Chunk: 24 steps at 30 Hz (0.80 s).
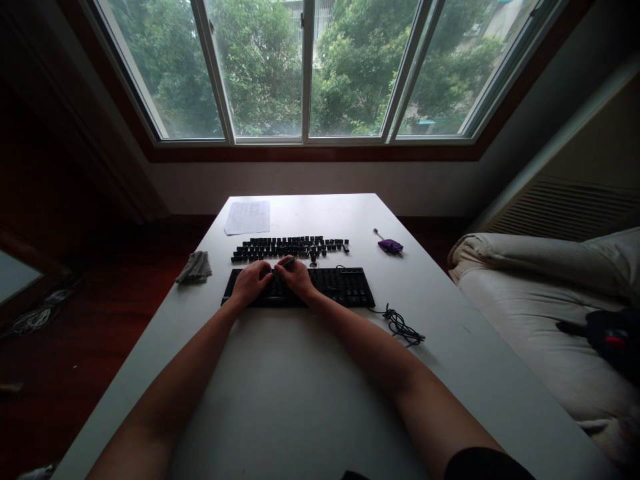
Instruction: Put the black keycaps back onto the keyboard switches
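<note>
A black keyboard (345, 287) lies on the white table, with its upper left part hidden under my hands. My left hand (250, 281) rests over its left side, thumb and fingers drawn together in a pinch; whatever sits between the fingertips is too small to make out. Close beside it, my right hand (299, 277) grips a slim dark tool (289, 262), tilted over the keys. Its exact kind is not clear. Just beyond the keyboard, loose black keycaps (280, 247) stand in several rows.
A grey cloth (195, 267) lies at the table's left edge, and a printed paper sheet (249, 217) farther back. On the right are a purple brush-like item (391, 247) and the coiled black cable (400, 325). Beyond the table's right side stands a pale sofa (530, 320).
</note>
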Tool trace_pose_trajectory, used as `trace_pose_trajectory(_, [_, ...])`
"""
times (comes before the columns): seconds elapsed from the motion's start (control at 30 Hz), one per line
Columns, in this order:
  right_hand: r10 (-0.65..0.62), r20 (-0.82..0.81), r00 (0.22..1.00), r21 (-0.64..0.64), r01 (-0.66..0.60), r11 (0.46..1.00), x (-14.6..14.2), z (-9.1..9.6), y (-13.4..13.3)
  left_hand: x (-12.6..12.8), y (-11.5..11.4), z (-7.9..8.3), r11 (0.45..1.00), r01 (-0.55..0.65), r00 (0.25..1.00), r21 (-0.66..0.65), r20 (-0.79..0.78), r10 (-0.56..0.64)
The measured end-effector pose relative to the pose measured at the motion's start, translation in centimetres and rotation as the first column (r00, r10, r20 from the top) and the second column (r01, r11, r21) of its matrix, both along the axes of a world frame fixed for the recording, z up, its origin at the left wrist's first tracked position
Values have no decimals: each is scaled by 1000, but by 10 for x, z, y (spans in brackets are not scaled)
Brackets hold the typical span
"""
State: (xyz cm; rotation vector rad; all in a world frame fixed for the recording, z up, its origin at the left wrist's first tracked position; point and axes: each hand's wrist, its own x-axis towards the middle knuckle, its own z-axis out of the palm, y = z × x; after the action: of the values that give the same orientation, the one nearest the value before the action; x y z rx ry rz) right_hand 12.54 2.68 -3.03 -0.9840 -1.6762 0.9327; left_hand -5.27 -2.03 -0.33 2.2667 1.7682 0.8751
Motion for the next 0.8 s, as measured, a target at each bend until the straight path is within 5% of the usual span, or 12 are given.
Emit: trace_pose_trajectory(0.8, [38,0,999,1,-38,999,0,2,-4,2,-2,2,1000,4,1000,-1,-20,-4])
